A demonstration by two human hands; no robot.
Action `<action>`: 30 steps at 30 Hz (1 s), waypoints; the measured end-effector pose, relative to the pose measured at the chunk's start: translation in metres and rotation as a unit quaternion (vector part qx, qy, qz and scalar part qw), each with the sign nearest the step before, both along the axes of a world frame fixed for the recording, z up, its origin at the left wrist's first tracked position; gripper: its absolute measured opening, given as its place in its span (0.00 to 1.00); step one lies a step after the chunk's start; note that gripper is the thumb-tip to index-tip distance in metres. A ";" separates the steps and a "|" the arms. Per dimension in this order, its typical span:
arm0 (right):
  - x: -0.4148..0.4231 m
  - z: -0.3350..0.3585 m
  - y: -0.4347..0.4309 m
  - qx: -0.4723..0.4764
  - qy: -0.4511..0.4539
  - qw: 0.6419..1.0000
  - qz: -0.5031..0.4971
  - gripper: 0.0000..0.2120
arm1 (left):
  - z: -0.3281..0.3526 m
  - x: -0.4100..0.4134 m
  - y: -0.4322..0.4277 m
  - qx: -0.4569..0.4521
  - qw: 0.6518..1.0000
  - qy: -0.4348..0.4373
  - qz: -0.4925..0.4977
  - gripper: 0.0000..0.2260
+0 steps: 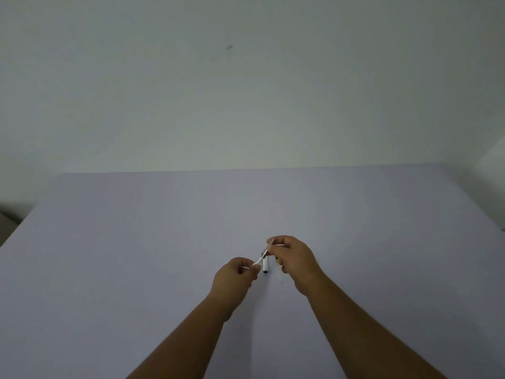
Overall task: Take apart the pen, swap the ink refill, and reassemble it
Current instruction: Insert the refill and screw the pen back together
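Both hands hold a thin white pen [260, 259] tilted above the table. My left hand [237, 274] pinches its lower end between thumb and fingers. My right hand [293, 258] grips the upper end, where a small metallic tip part shows near the fingers. A short white pen cap or barrel piece [265, 267] with a dark end lies on the table just under the hands. A thin pale refill [279, 272] with a yellowish end lies beside it, partly hidden by my right hand.
The lavender table [136, 255] runs back to a plain pale wall [246, 77]. Its left edge falls off near a dark floor corner [8, 220].
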State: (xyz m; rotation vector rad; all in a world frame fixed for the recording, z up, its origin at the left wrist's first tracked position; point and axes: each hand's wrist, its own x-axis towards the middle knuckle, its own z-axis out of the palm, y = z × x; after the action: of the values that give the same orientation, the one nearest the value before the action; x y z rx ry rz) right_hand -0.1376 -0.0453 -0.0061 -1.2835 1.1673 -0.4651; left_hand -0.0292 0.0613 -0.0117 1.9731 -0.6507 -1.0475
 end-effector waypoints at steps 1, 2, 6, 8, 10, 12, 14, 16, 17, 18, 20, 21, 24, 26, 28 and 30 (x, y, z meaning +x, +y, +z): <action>-0.002 0.003 0.000 0.000 -0.001 1.000 0.010 0.07 | 0.001 0.000 0.001 0.000 1.000 -0.004 -0.002 0.07; -0.003 0.005 0.000 0.002 0.000 1.000 0.020 0.07 | 0.003 0.001 0.002 0.000 1.000 -0.007 -0.002 0.07; -0.007 0.014 -0.001 0.014 0.007 0.998 0.054 0.05 | 0.010 0.005 0.005 -0.016 1.000 0.015 0.004 0.04; -0.007 0.018 0.002 0.013 0.008 0.997 0.079 0.04 | 0.015 0.005 0.006 -0.033 0.999 0.039 -0.001 0.02; -0.007 0.020 0.004 0.007 0.004 0.996 0.085 0.04 | 0.018 0.004 0.007 -0.034 0.999 0.032 -0.009 0.02; -0.007 0.022 0.004 -0.009 0.012 0.996 0.093 0.03 | 0.020 0.005 0.008 -0.032 0.999 0.012 -0.010 0.02; -0.009 0.025 0.003 -0.028 0.035 0.993 0.109 0.03 | 0.022 0.006 0.010 -0.033 0.999 -0.007 -0.013 0.02; -0.010 0.027 0.003 -0.042 0.055 0.991 0.113 0.08 | 0.025 0.006 0.010 -0.033 0.999 -0.025 -0.021 0.03; -0.011 0.027 0.003 -0.044 0.055 0.991 0.112 0.07 | 0.026 0.006 0.010 -0.035 0.999 -0.029 -0.024 0.03; -0.011 0.028 0.004 -0.040 0.047 0.992 0.109 0.05 | 0.027 0.005 0.010 -0.037 0.999 -0.029 -0.026 0.03; -0.011 0.029 0.006 -0.028 0.025 0.994 0.107 0.02 | 0.029 0.003 0.011 -0.041 0.998 -0.027 -0.026 0.04; -0.012 0.029 0.006 -0.028 0.018 0.993 0.111 0.03 | 0.030 0.003 0.011 -0.041 0.998 -0.027 -0.027 0.04; -0.016 0.030 0.006 -0.046 0.006 0.989 0.140 0.05 | 0.032 0.003 0.011 -0.041 0.998 -0.015 -0.034 0.04; -0.019 0.030 0.006 -0.053 0.001 0.987 0.150 0.06 | 0.034 0.003 0.012 -0.042 0.998 -0.007 -0.041 0.04; -0.021 0.031 0.005 -0.046 0.020 0.987 0.152 0.02 | 0.034 0.003 0.013 -0.041 0.998 -0.019 -0.051 0.05; -0.019 0.030 0.004 -0.051 0.067 0.986 0.146 0.10 | 0.034 0.001 0.013 -0.042 0.997 -0.036 -0.059 0.05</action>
State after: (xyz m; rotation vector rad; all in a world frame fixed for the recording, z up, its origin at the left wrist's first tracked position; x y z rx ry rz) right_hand -0.1570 -0.0411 0.0241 -1.5669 1.0534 -0.2275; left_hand -0.0279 0.0743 0.0220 1.9258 -0.8452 -1.0069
